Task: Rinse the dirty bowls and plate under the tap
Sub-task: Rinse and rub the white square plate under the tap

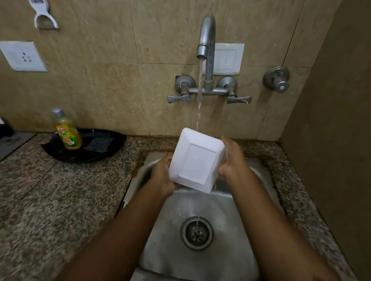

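A white square bowl [197,162] is held over the sink [205,259], underside up, between both hands — left hand [163,176] closes its grip on the near-left edge, right hand [231,158] on the right edge — tap [207,39] water striking its far edge.

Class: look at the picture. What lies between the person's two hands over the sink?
In the head view, a white square dish lies between the left hand and right hand, its underside facing the camera.

Glossy white ceramic bowl [197,162]; brushed steel sink [235,241]; speckled polished granite counter [57,197]
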